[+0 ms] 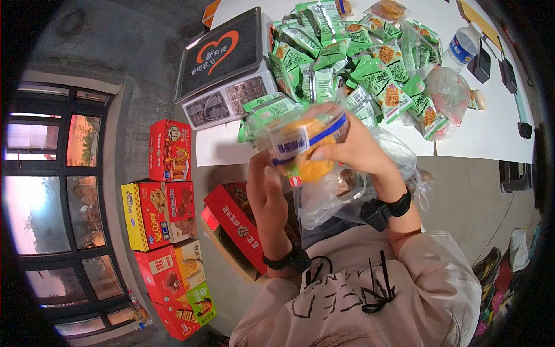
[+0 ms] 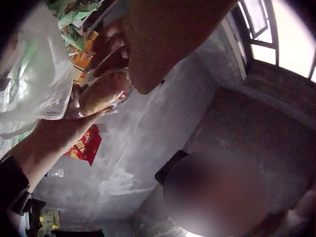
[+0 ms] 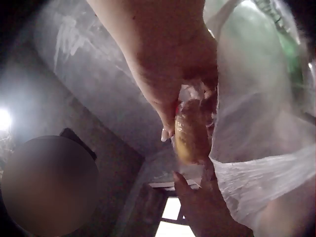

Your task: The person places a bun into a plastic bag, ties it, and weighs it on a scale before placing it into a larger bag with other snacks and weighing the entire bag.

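A tall dark-framed window (image 1: 68, 220) glows pink and pale against the bare grey wall (image 1: 144, 87), the white table (image 1: 485, 141) stands over a dull beige-grey floor (image 1: 462, 194), and a bright light (image 3: 4, 120) blazes at the right wrist view's left edge.

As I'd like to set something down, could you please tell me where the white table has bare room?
The white table is bare at its near right, between the plastic bag and the small black object, and in a narrower patch between the scale and the near edge. Green packets crowd the middle.
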Tool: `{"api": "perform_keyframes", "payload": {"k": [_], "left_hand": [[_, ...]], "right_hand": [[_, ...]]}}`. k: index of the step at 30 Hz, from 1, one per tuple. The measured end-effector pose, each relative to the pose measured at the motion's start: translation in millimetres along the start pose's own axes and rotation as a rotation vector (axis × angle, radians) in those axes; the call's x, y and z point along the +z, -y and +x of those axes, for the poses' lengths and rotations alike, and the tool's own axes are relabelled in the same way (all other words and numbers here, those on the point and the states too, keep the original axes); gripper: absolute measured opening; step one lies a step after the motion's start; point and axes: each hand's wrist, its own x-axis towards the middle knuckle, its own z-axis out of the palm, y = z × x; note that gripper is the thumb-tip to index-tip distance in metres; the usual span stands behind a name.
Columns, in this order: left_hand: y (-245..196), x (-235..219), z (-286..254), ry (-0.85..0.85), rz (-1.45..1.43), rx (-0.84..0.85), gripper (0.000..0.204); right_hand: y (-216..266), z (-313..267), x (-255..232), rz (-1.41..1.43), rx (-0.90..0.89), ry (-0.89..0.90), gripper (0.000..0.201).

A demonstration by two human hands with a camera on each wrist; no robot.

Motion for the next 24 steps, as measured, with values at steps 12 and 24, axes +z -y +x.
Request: {"api": "perform_keyframes", "payload": {"k": [12,24], "left_hand": [[-1.3,11.8,2.3,0.08,-0.121,-0.219,0.033],[7.4,-14.8,-4.3,-0.227,-0.108,-0.02,0.028]], "right_hand": [[-1.9,1.0,16.2,0.004,-0.055,-0.226,0.048],[11.3,-6.4,-19.6,-0.074,0.003,0.046,0.046]]}}
